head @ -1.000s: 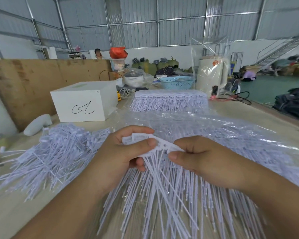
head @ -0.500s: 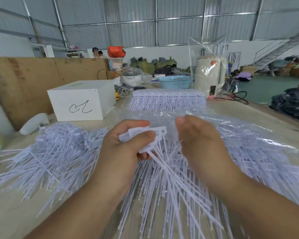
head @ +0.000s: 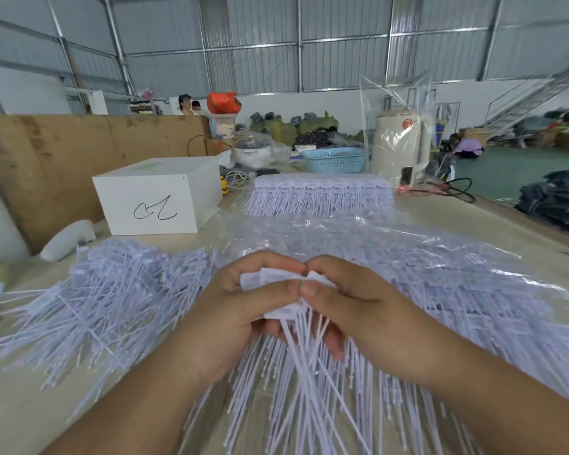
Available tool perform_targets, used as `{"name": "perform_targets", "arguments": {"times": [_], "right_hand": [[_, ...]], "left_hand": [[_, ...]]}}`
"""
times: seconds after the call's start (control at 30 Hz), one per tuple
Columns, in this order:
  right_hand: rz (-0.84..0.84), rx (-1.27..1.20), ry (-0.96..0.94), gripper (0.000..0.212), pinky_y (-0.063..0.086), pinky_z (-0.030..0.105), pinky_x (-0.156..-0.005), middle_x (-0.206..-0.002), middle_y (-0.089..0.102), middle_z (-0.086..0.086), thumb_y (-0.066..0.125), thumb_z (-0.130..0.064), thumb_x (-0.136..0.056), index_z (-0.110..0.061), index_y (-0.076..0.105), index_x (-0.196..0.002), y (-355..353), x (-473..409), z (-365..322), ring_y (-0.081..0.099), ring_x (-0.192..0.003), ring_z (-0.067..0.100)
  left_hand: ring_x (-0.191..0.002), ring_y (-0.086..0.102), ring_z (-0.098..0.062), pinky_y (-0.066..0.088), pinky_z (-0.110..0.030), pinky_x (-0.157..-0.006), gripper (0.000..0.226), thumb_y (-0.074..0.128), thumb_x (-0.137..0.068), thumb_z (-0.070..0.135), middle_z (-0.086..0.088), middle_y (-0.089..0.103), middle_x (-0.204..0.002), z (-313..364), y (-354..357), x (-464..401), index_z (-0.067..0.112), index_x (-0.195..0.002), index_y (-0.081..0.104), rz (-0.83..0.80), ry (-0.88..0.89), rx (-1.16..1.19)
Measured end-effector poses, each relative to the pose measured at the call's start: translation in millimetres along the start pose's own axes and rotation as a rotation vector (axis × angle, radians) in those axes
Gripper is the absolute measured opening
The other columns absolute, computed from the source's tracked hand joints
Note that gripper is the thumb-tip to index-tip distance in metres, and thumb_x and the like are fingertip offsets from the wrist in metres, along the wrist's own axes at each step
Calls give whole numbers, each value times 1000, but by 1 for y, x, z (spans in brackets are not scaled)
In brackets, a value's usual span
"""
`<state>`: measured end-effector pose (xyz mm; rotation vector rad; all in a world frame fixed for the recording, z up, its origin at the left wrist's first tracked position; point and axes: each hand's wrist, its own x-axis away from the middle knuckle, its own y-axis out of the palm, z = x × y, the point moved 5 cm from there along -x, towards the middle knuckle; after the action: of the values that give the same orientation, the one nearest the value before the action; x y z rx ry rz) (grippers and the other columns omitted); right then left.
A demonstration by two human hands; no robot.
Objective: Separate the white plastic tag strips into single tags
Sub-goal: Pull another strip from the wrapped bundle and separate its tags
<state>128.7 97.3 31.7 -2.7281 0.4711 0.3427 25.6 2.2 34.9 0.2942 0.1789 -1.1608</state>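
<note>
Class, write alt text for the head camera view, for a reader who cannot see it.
Two bare hands, left hand and right hand, meet at mid-frame and grip a bunch of white plastic tag strips, thin tails hanging toward the viewer. A loose pile of tags lies to the left, a white box behind it.

A pale wooden table [head: 473, 218] carries the work. Left of the grip lies a loose heap of single tags [head: 105, 300]; under and right of it, clear plastic sheeting [head: 408, 244] over tag strips. Beyond the grip sit a white box [head: 158, 195], a neat row of strips [head: 319, 195] and a blue basket [head: 334, 160].
</note>
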Motion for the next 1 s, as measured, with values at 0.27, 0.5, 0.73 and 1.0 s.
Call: {"name": "perform_targets", "arguments": {"times": [0.27,0.5,0.73,1.0], "right_hand": [[-44,-404,134,24,52,35,-55,-89,67,19,58,-9,-96,-3,54,-118,10,-3,6,66,-70,31],[-22,-519,151,32,49,32,-48,-90,66,17,61,-3,-93,-15,57,-122,18,-5,9,60,-60,27],[31,-472,142,50,37,26,-41,-79,63,12,64,1,-74,-16,54,-120,27,-6,7,52,-52,20],[254,-545,27,42,32,19,-37,-62,57,5,51,19,-86,-11,55,-116,8,-9,-5,40,-41,14]], "left_hand": [[-36,48,-17,41,-23,-36,22,55,-95,23,-12,64,-59,-4,5,-1,21,-82,72,280,90,-219],[-66,65,-28,50,-42,-57,15,56,-91,42,-2,69,-79,-5,7,-2,34,-89,69,352,142,-356],[-45,63,-10,48,-20,-49,30,36,-90,68,2,66,-59,-4,9,0,48,-105,52,281,209,-616],[-62,66,-10,51,-28,-47,70,68,-64,69,6,69,-75,-21,18,-3,45,-122,37,96,-67,-206]]}}
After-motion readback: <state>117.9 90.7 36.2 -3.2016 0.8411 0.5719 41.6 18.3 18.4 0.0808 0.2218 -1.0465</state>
